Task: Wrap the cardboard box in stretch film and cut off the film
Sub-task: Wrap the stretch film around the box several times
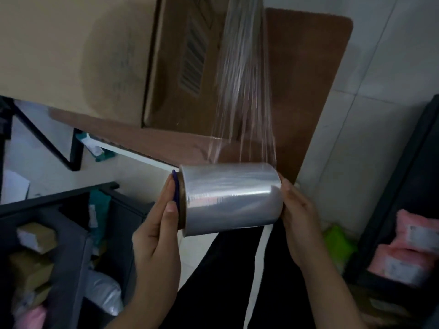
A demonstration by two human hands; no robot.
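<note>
Room: pale tiled floor (pixel 380 96) seen from above, storage bins on both sides.
Trousers (pixel 225 276): dark with a white side stripe, at 6 o'clock, nearest the camera.
Left hand (pixel 156 231): at 9 o'clock of the roll, fingers straight and together, laid flat against the purple end cap (pixel 175 186); thumb lies along the same end.
Right hand (pixel 299 214): at 3 o'clock of the roll, fingers extended and pressed against the opposite end; fingertips hidden behind the roll.
Stretch film roll (pixel 231 198): held level between the two hands at mid-frame, brown core showing at its left end.
Film sheet (pixel 244 96): runs taut and streaky from the roll toward 12 o'clock, up over the box's right side.
Left bin (pixel 73 236): dark, at 8 o'clock, holding brown and white parcels.
Right bin (pixel 408 176): dark, at 4 o'clock, holding pink parcels (pixel 408 252); a green bag (pixel 337 238) just beside it.
Table (pixel 308 67): brown top, at 1 o'clock, bearing the box.
Cardboard box (pixel 180 67): on the table at 12 o'clock, barcode label facing the camera, farthest away.
</note>
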